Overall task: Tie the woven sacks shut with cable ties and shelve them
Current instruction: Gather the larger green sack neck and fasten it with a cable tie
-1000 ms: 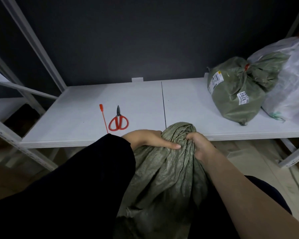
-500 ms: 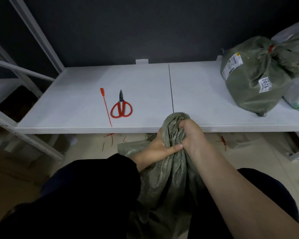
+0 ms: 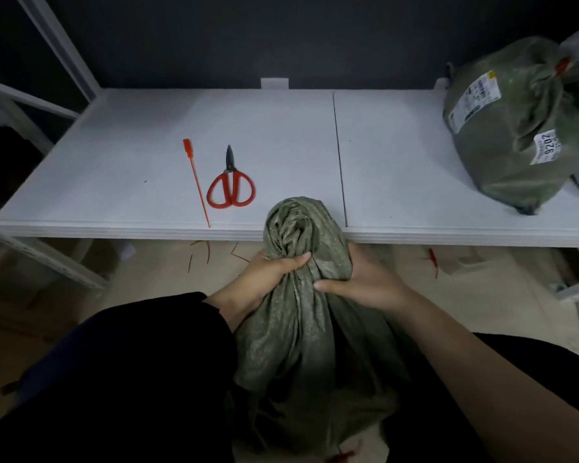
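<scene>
Slid lower: left hand (image 3: 264, 279) + right hand (image 3: 365, 282) clench 1 sack (image 3: 298, 329) neck. Past grip: shelf (image 3: 398, 162) edge; 1 cable tie (image 3: 196, 182), 1 scissors (image 3: 231, 188) left; bare gap, 1 tied sack (image 3: 515, 135) right.

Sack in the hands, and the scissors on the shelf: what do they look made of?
Sack: woven plastic, probably polypropylene, dull olive; fine weave grain, stiff creases. Scissors: dark metal blades, glossy red handle loops, likely plastic or coating.
</scene>
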